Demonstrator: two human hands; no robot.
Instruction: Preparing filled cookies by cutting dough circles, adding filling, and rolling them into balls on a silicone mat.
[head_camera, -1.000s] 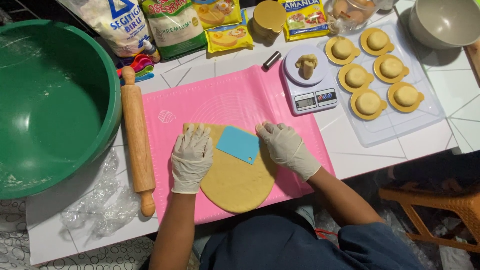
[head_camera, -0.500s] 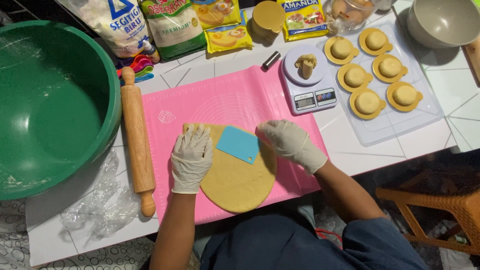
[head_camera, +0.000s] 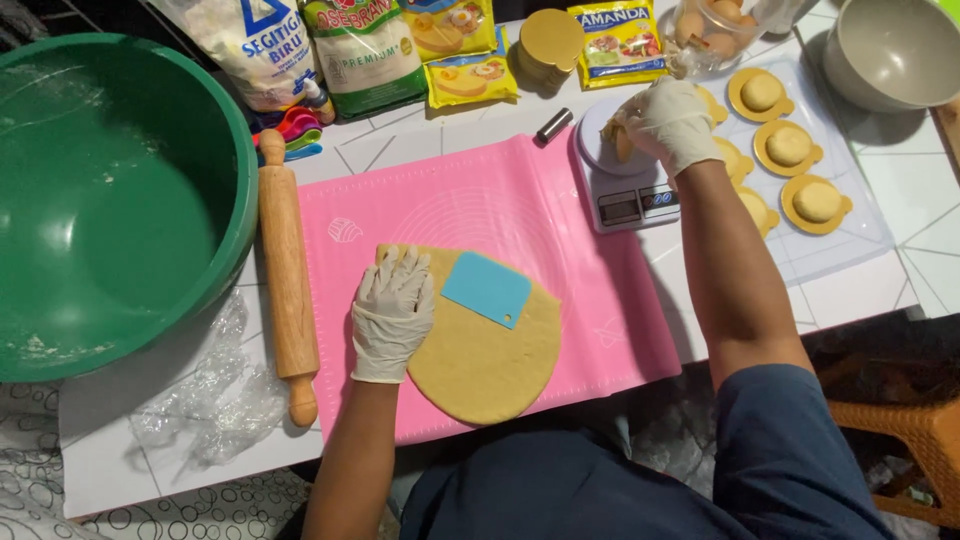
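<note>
Right hand (head_camera: 668, 118) moved to scale (head_camera: 625, 190); left hand (head_camera: 392, 312) on dough (head_camera: 490, 360).

White tiled table, pretty crowded

Everything sits on a white tiled table (head_camera: 880, 275), and the pink silicone mat (head_camera: 560, 230) in the middle is my landmark. Touching the mat's left edge is a wooden rolling pin (head_camera: 287, 275), further left a big green bowl (head_camera: 110, 190), and below-left of the mat some crumpled clear plastic wrap (head_camera: 215, 400). Behind the mat there's a row of flour and ingredient bags (head_camera: 365, 50) plus colourful measuring spoons (head_camera: 300, 130). At the mat's right top corner stands a small kitchen scale (head_camera: 630, 200), then a clear sheet (head_camera: 850, 235) right of that, and a grey bowl (head_camera: 890, 50) far back right.
</note>
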